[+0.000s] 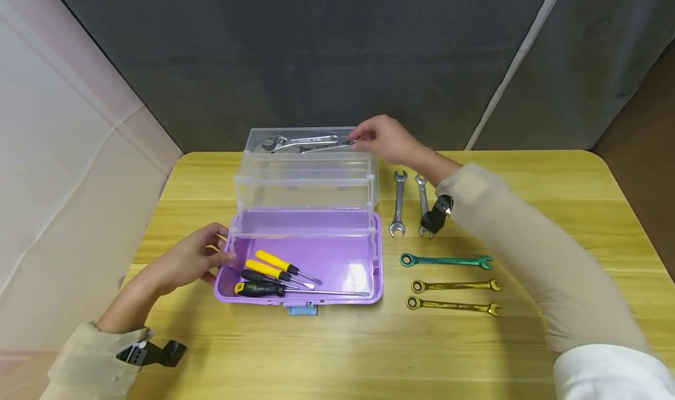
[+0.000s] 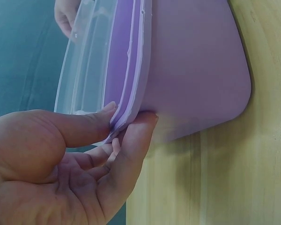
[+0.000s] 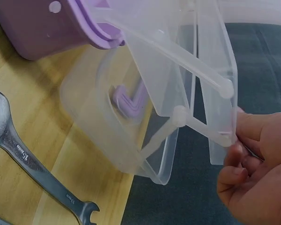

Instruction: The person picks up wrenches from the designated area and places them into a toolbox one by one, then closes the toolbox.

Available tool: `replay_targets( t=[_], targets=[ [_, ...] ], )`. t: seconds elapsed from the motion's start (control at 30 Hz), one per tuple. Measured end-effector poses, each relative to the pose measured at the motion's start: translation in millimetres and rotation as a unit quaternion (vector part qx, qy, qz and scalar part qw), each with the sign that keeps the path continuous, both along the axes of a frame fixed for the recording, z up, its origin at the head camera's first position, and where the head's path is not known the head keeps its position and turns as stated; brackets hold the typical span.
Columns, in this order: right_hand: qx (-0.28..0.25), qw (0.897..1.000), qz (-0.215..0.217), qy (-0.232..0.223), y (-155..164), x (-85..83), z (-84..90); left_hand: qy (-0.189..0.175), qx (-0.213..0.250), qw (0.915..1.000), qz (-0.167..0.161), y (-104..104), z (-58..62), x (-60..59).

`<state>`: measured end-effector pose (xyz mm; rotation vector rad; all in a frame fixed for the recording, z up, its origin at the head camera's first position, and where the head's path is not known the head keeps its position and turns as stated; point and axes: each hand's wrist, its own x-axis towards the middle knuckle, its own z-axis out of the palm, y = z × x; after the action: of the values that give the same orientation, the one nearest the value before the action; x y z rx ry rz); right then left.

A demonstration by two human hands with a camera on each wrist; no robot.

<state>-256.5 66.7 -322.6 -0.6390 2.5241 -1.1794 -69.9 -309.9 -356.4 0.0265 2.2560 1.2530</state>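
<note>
A purple toolbox (image 1: 329,250) stands open, with clear tiers raised at its back. My left hand (image 1: 192,259) pinches its left rim, thumb over the rim and fingers under it in the left wrist view. Up at the top clear tray (image 1: 263,164), my right hand (image 1: 387,139) pinches the right end wall, as the right wrist view shows. Two silver wrenches lie in that tray, one of them an adjustable wrench (image 1: 279,143); the end of the other wrench (image 1: 324,148) reaches the right fingertips. Yellow-handled screwdrivers (image 1: 266,269) and a long black screwdriver (image 1: 258,289) lie in the purple base.
Right of the toolbox, a silver open-end wrench (image 1: 399,204) lies beside another silver wrench (image 1: 423,195), partly behind the right wrist camera. Nearer are a green ratchet wrench (image 1: 445,261) and two gold ones, the closest gold wrench (image 1: 453,306). A blue latch (image 1: 303,310) hangs at the front.
</note>
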Motion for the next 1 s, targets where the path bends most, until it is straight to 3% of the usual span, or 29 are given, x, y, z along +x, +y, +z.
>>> replay_targets(
  t=[0.23, 0.73, 1.0],
  targets=[
    [0.028, 0.999, 0.007, 0.038, -2, 1.8, -1.2, -0.001, 0.000, 1.0000, -0.001, 1, -0.9, -1.0],
    [0.043, 0.999, 0.009, 0.022, 1, 5.7, 0.2, 0.002, -0.004, 1.0000, -0.007, 1, 0.7, -2.2],
    [0.018, 1.000, 0.001, 0.013, 11, 12.1, 0.9, 0.000, -0.003, 0.9999, -0.010, 1, 0.3, -3.0]
  ],
)
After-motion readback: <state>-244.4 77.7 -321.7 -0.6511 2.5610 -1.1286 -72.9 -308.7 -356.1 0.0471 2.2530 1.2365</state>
